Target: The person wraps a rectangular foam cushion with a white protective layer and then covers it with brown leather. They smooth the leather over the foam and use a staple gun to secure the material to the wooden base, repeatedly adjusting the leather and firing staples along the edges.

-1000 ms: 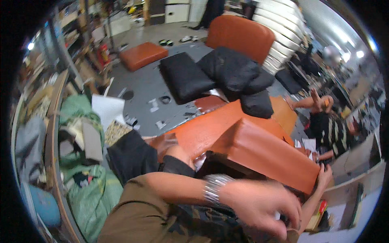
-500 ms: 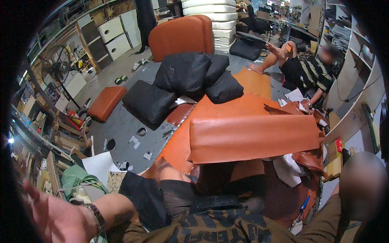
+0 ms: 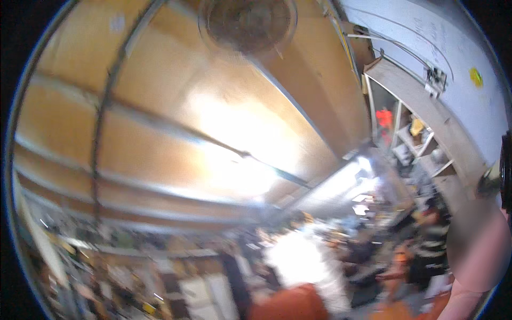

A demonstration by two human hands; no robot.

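Note:
At the lower right edge rises my right arm, and my right hand [image 3: 486, 255] is covered by a blurred patch, so its fingers and anything in them are hidden. Shelving on the right wall is nearest to it. My left hand is out of the picture. Along the bottom edge, the top of a reddish-brown padded cushion [image 3: 290, 306] shows, smeared by motion. Behind it stands a bright white stack of pads [image 3: 306, 261]. The black cushions and my lap are outside this view.
A brown panelled ceiling [image 3: 176, 69] with metal beams and a round fan [image 3: 248, 24] fills the upper part. Wooden shelving [image 3: 442, 133] runs along the right wall. A person in a striped top [image 3: 431, 248] is at the lower right. Pale cabinets [image 3: 205, 293] stand lower left.
The view has swung sharply upward from the floor to the ceiling. My left hand, the long reddish-brown cushion and the black cushions have left the picture. My right forearm now shows at the right edge.

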